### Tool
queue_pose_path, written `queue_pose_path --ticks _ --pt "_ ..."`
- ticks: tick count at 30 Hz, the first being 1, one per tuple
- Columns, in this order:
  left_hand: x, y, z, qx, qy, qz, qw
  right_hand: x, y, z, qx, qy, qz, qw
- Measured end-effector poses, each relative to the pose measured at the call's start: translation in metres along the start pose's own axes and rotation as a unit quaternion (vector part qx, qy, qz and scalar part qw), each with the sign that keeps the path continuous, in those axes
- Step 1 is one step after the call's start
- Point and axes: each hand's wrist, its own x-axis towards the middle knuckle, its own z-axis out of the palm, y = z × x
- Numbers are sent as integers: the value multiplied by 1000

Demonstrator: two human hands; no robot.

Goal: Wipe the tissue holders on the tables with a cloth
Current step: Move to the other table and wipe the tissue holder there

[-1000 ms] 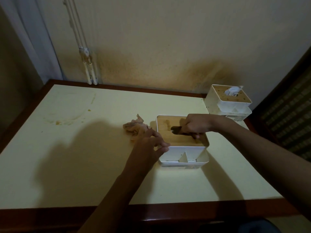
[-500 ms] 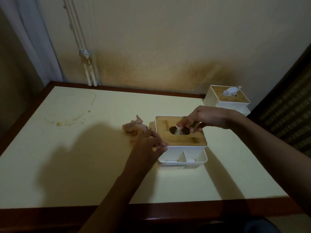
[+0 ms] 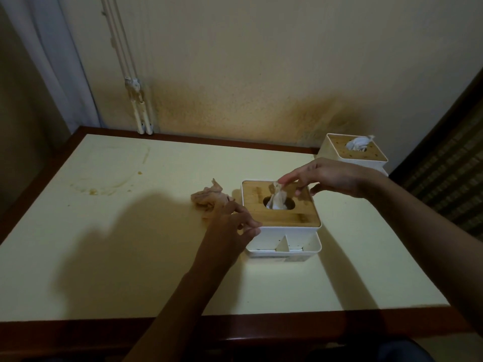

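Counting left to right on the bench point(image 3: 104, 257): one crumpled cloth point(image 3: 209, 198) at the centre, two holders. The left hand point(image 3: 230, 226) rests loosely against the near holder point(image 3: 282, 220), grip released, partly hiding the cloth. The right hand point(image 3: 326, 176) pinches one tissue point(image 3: 277, 197) rising from the lid slot. The far holder point(image 3: 352, 152), at 2 o'clock, is partly hidden by that hand.

Dim room; stained cream wall point(image 3: 261, 74); wood-edged table point(image 3: 104, 257).
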Motion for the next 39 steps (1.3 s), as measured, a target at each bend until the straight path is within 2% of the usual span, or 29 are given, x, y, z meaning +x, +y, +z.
queue_pose_path --ticks 9,15,18,22,25,27,29,31,34,38,39 --pt "-1 -2 1 -9 4 1 1000 -4 24 16 -11 100 -25 995" --pt "-4 -5 2 -17 8 4 1000 -10 36 33 -3 258 -27 966" --pt "-6 -4 3 -19 17 4 1000 -21 40 50 -59 316 -27 947" --pt "-14 -3 2 5 29 29 999 -34 45 86 -105 342 -43 933" --pt "-23 0 -4 -17 44 36 998 -40 47 119 -208 322 -98 919" --pt "-27 0 -9 -44 72 0 996 -43 49 132 -273 343 -122 891" --pt "-27 -11 -16 -46 135 -63 988 -44 47 138 -295 379 -122 869" --pt "-22 -31 -25 10 184 -85 979 -42 45 145 -300 407 -106 856" --pt "-3 -52 -37 115 135 -68 982 -36 41 156 -289 434 -91 849" --pt "21 -74 -30 238 41 58 969 -29 40 159 -266 458 -84 844" --pt "25 -79 -30 241 8 73 968 -28 39 158 -267 461 -81 842"
